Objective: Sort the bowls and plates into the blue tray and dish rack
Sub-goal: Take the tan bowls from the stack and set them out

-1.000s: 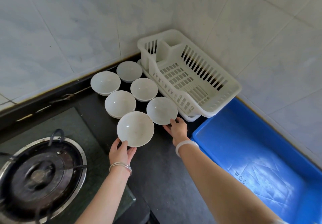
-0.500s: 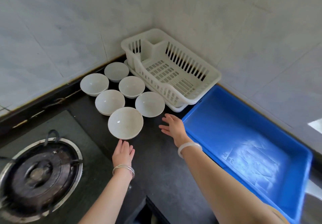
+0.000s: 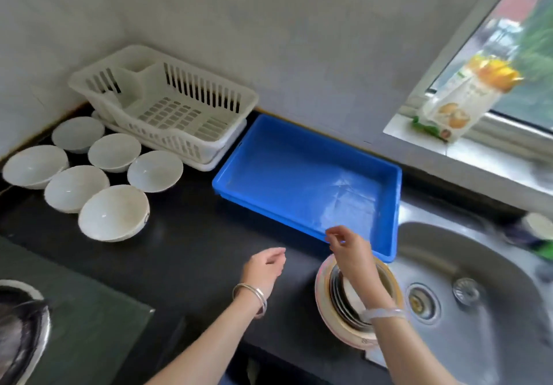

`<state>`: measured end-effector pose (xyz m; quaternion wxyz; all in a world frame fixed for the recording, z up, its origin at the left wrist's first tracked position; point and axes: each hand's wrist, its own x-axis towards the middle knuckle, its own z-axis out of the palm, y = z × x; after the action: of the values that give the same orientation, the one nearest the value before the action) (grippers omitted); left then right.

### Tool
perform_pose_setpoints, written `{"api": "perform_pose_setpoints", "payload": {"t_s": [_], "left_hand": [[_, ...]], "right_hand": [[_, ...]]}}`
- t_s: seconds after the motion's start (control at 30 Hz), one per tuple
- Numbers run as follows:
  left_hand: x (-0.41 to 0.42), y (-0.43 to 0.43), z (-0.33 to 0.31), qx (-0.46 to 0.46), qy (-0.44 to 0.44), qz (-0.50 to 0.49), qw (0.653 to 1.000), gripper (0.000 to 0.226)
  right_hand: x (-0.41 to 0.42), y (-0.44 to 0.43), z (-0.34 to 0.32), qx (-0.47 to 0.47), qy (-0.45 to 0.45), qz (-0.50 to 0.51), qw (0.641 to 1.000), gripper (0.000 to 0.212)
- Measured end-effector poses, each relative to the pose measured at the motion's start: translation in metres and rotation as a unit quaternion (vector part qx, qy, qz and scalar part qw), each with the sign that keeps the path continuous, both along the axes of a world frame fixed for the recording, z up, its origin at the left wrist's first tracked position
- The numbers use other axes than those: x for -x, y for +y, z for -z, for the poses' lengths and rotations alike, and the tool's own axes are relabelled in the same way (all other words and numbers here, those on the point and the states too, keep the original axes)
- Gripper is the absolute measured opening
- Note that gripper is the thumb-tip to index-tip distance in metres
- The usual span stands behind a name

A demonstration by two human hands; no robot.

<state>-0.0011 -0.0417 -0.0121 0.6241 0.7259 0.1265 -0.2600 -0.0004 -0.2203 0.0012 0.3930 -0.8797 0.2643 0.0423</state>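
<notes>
My right hand (image 3: 348, 250), loosely curled and empty, hovers over what seems a plate stack (image 3: 329, 319); next, grip one for the dish rack (image 3: 167, 106).

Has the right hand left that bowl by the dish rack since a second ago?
Yes. The right hand has gone from the bowl beside the dish rack to the blue tray's near edge, above stacked plates.

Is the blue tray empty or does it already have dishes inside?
Empty. The blue tray shows only its bare floor with a pale sheen; all six white bowls sit on the counter.
</notes>
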Motion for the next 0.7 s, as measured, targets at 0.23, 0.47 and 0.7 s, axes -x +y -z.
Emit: {"api": "perform_pose_setpoints", "payload": {"t_s": [0.23,0.47,0.7], "left_hand": [[0.029,-0.072,-0.013,-0.097,-0.1,0.144,0.98,0.029],[0.039,-0.096,-0.01,-0.184,-0.127,0.198,0.954,0.033],[0.041,-0.099,-0.007,-0.189,-0.125,0.195,0.954,0.031]], "right_hand": [[0.087,-0.069,0.002,0.174,0.044,0.068,0.981,0.018],[0.11,-0.076,0.01,0.149,0.049,0.108,0.982,0.012],[0.105,-0.083,0.009,0.144,0.072,0.114,0.98,0.016]]}}
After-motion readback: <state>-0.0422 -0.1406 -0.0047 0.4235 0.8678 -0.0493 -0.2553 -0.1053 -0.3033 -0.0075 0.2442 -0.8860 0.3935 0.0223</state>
